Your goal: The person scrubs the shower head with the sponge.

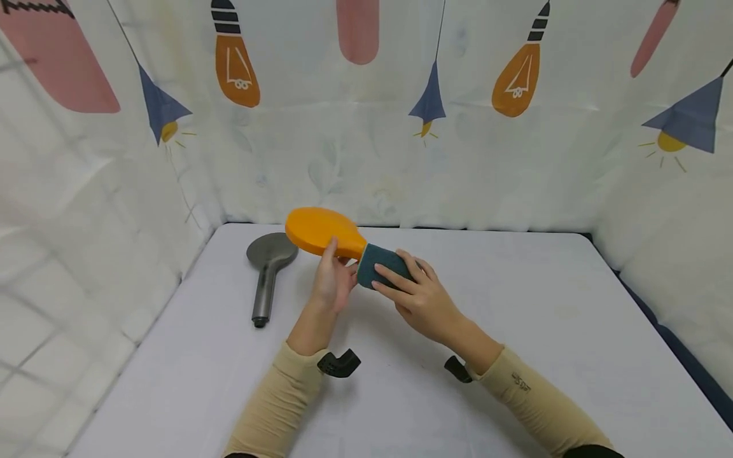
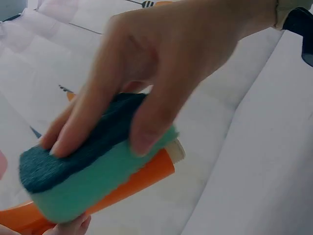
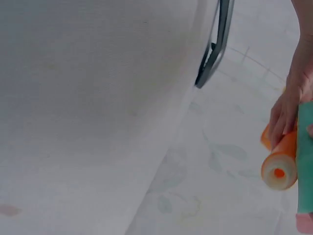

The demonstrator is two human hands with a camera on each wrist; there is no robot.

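An orange shower head [image 1: 322, 230] is held up over the table, its round head toward the far left. My left hand [image 1: 333, 280] grips it near the neck, thumb on top. My right hand [image 1: 426, 296] grips a sponge [image 1: 382, 266] against its handle. The sponge has a dark teal scouring side and a light green foam side [image 2: 93, 183]. In the left wrist view, the right hand [image 2: 151, 63] pinches the sponge from above, along the orange handle [image 2: 132, 188]. The right wrist view shows the handle's hollow pale end [image 3: 279, 172] beside the sponge [image 3: 305, 166].
A dark grey shower head [image 1: 269, 261] lies on the white-covered table [image 1: 515, 305], left of my left hand. White curtains [image 1: 366, 152] printed with lamps and bulbs stand along the back and both sides.
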